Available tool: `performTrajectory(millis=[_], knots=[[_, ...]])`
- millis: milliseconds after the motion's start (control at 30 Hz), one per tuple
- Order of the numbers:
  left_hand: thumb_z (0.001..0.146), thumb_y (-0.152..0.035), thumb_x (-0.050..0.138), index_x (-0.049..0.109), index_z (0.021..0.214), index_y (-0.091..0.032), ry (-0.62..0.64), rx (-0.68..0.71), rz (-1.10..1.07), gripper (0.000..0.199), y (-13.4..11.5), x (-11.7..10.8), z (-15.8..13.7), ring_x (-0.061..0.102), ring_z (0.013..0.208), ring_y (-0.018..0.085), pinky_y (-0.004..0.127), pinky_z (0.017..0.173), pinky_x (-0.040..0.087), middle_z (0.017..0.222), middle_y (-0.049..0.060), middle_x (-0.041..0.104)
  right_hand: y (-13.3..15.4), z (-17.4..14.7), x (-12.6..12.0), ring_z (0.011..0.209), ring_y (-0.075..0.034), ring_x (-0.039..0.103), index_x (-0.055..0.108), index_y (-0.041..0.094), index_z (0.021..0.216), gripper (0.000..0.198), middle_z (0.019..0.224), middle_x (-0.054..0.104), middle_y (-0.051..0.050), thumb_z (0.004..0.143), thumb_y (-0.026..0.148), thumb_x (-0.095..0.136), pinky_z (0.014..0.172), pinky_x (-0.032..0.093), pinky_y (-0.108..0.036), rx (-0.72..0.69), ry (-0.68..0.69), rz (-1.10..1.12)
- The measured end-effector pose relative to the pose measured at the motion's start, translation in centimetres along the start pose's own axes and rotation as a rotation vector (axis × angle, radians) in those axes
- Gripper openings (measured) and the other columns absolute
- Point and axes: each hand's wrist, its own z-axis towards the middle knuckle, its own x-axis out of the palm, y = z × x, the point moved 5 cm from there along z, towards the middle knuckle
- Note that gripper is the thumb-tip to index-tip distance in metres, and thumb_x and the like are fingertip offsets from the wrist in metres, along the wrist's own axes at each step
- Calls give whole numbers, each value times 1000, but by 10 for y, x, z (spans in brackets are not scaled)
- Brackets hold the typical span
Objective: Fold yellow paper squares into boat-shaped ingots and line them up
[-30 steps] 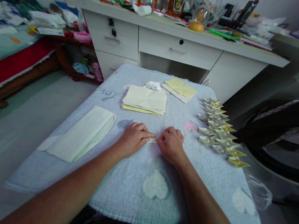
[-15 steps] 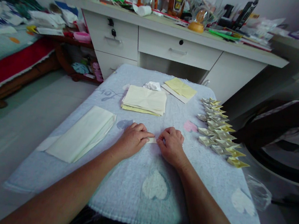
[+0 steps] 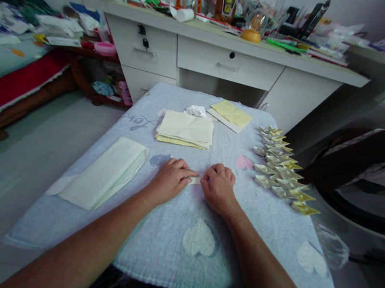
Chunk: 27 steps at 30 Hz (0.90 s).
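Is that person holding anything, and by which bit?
A small paper: the left grip is on its left end, the right grip at its right end. Whether it's pinched or just pressed down, I can't tell.

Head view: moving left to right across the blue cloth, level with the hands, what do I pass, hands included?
Folded pale paper → left hand → small paper piece → right hand → rows of folded paper shapes.
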Motion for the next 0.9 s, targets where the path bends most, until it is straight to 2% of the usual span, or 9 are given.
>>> performTrajectory(millis=[233,567,733,900], knots=[[87,-22,57,60,122,-22,-34,-9,15,35,0,-1,0,52,103,23,40,97,39,107,6,60,5,-2,-2,101,-25,43,61,20,93,21,105,53,-8,86,40,59,90,30,-40,-61,-9,44],[83,-29,62,60,96,-20,-64,-41,12,16,-3,0,1,50,99,23,38,90,40,103,5,59,4,1,-1,99,-22,43,62,19,89,17,102,54,-6,87,36,61,88,30,-37,-87,24,111],[83,-24,58,56,82,-20,-30,-53,-181,5,-9,-1,4,53,85,19,34,81,41,83,1,60,4,0,-4,97,-22,44,60,20,86,15,99,55,-5,86,34,62,85,30,-35,-106,33,149],[80,-24,59,54,83,-19,-75,-166,-505,7,-3,-2,3,52,74,14,26,70,41,77,-1,57,1,-1,-11,99,-22,46,60,21,101,21,102,57,-5,83,31,64,87,32,-35,-127,23,266]])
